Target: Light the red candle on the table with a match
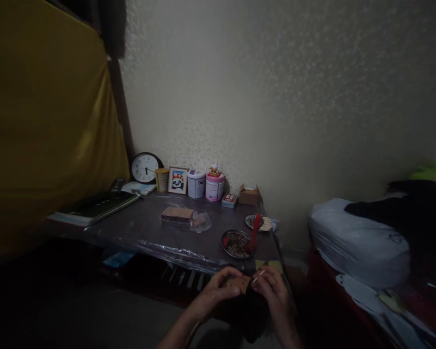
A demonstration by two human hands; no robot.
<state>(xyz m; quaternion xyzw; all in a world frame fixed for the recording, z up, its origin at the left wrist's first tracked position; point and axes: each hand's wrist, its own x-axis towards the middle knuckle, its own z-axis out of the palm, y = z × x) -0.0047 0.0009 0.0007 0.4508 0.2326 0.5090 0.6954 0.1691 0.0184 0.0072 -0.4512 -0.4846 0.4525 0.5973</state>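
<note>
My left hand (221,289) grips a small brown cardboard-like piece (244,284) between thumb and fingers. Close to its right edge, my right hand (273,287) pinches a thin short white stick (258,276). Both hands are just in front of the table's near edge. Beyond them stands a round metal dish (236,256) of small dark and light bits, with a red-handled utensil (255,232) leaning in it. Behind that, a second dish (247,224) holds similar bits and several pale sticks (266,224).
A row of brown pieces (177,215) and a clear plastic bag (202,222) lie mid-table (141,228). Along the wall stand a clock (145,168), a panda picture (178,181), two canisters (196,184) and a small open box (249,195). A yellow curtain (47,121) hangs left.
</note>
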